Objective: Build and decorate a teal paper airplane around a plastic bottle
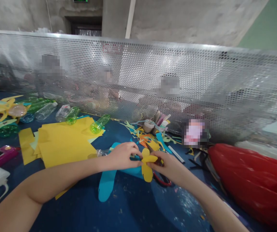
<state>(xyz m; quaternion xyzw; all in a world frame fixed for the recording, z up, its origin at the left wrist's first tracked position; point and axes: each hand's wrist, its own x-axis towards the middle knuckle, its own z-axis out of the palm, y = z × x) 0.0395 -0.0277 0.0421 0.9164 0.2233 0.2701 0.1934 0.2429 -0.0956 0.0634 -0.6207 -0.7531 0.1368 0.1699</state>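
Right of the stack (66, 145), the yellow flower (147, 162) is clamped at both sides: the left hand (125, 156) pinches its left edge, the right hand (166, 162) its right petal. Good handling here likely means a light pinch near the centre, one hand steadying while the other shapes, since thin petals could crease. The scissors (164, 184), also right of the stack, could snag the lower petal.

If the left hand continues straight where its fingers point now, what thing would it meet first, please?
Likely the yellow cutout, which the left hand seems to touch; the right hand comes next, though depth is unclear.
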